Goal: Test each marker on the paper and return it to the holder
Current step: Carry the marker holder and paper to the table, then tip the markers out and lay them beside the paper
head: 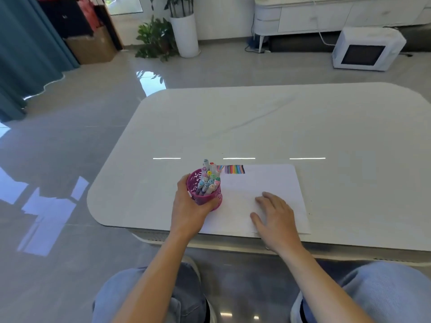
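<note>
"Markers (208, 180) first: where are they?"

"Bunched caps-up in the pink holder (217, 194), which is on the near left part of the bench (256, 117), at the left edge of the paper (270, 180). I can't count them. The caps crowd together, and the barrels drop out of sight behind the holder's wall."

"And your hands?"

"My left hand (186, 206) grips the holder from its left side, fingers and thumb curled round it. It hides the lower part of the holder, so I can't tell whether the base stands on the bench or is lifted just clear of it. My right hand (274, 213) lies palm-down on the paper, fingers relaxed and a little spread, gripping nothing."

"Anything drawn on the sheet?"

"A row of coloured stripes (234, 169) at its far left corner, just beside the tallest markers. The leftmost stripes are partly hidden behind those caps, and the colours blur into one another, so I can't say how many there are."

"What else is hard to see?"

"The paper is nearly as pale as the bench, and its near left corner lies under my left hand. The bench's right end is cut off by the picture's edge, and my forearms (163, 264) run out at the bottom."
</note>
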Tool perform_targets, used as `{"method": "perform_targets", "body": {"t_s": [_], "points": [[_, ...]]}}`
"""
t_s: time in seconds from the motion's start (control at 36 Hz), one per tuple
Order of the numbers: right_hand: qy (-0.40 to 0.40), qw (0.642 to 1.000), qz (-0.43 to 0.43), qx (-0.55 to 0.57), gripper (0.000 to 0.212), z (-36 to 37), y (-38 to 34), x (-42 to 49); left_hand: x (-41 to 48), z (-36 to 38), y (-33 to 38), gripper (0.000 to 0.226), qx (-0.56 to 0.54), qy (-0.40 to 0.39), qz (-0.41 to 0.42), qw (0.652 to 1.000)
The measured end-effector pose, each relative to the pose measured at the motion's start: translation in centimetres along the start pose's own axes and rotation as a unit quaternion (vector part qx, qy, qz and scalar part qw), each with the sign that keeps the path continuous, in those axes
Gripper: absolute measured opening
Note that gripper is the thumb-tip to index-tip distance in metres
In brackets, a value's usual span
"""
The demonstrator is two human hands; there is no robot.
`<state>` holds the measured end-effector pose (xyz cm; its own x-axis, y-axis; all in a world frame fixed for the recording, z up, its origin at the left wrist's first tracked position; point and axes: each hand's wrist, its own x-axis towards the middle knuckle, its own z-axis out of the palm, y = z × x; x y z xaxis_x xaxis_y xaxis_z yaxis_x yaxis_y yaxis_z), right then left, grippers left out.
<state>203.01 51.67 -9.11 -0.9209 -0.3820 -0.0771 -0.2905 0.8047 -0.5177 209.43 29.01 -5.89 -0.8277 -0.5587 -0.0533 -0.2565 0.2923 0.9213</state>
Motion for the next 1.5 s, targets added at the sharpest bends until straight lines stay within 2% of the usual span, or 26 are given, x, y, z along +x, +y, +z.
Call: {"method": "perform_targets", "body": {"t_s": [0.19,0.44,0.53,0.61,0.69,0.81,0.86,0.97,1.11,1.31,1.5], "points": [[0.010,0.999,0.029,0.022,0.045,-1.2,0.6,1.1,1.6,-3.0,-0.9,0.089,0.030,0.032,-0.023,0.999],[0.053,0.997,0.063,0.003,0.046,-1.4,-0.1,3.0,3.0,-6.1,-1.8,0.107,0.017,0.046,-0.031,0.998],[0.064,0.997,0.040,0.017,0.047,-0.9,-2.4,3.8,3.2,-7.0,-1.9,0.105,0.016,0.049,-0.022,0.998],[0.055,0.996,-0.033,0.064,0.045,0.0,-5.8,4.7,3.6,-7.9,-2.2,0.101,0.018,0.038,-0.010,0.999],[-0.012,0.988,-0.103,0.118,0.063,1.2,-10.0,5.5,3.9,-8.8,-2.4,0.096,0.026,0.028,0.000,0.999],[-0.093,0.963,-0.157,0.197,0.102,2.7,-15.5,6.6,4.1,-9.5,-2.8,0.094,0.020,0.022,0.021,0.999],[-0.093,0.953,-0.178,0.225,0.111,3.4,-17.6,7.1,4.2,-9.6,-2.9,0.095,0.034,0.017,0.038,0.999],[-0.054,0.942,-0.198,0.266,0.112,4.4,-20.2,8.3,4.7,-9.4,-3.2,0.090,0.054,0.024,0.079,0.995],[-0.004,0.945,-0.206,0.255,0.094,5.2,-21.2,9.4,5.3,-9.0,-3.2,0.079,0.029,0.044,0.069,0.996],[0.073,0.949,-0.224,0.209,0.049,5.8,-22.2,9.3,5.7,-8.6,-3.5,0.063,0.018,0.064,0.098,0.993],[0.122,0.958,-0.224,0.134,0.032,6.0,-23.5,8.7,5.9,-8.3,-3.8,0.058,-0.001,0.083,0.110,0.990]]}}
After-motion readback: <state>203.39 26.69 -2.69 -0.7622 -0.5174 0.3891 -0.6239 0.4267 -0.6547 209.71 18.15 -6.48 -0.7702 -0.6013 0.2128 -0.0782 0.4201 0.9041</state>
